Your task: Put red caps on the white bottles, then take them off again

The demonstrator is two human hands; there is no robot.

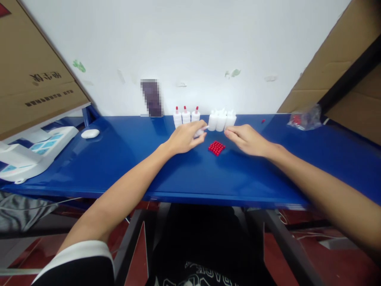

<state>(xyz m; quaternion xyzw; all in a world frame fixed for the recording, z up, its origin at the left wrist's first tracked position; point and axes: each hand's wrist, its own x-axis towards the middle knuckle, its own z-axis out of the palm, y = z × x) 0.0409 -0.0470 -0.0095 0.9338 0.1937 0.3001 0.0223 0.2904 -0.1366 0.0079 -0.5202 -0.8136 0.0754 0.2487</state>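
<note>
My left hand (185,137) is curled around a small white bottle (201,130) lying just off the blue table's (119,167) surface, its tip poking out past my fingers. A tight cluster of small red caps (216,147) sits between my hands. My right hand (247,139) rests to the right of the caps, its fingers bent and pinched together near the uncapped white bottles (222,120); what it holds, if anything, is hidden. Three white bottles with red caps (186,116) stand in a row behind my left hand.
A white machine with blue labels (32,153) sits at the left edge, with a white oval object (90,133) beside it. A clear plastic bag with red pieces (304,118) lies at the right back. Cardboard boxes flank both sides, and a white wall stands behind.
</note>
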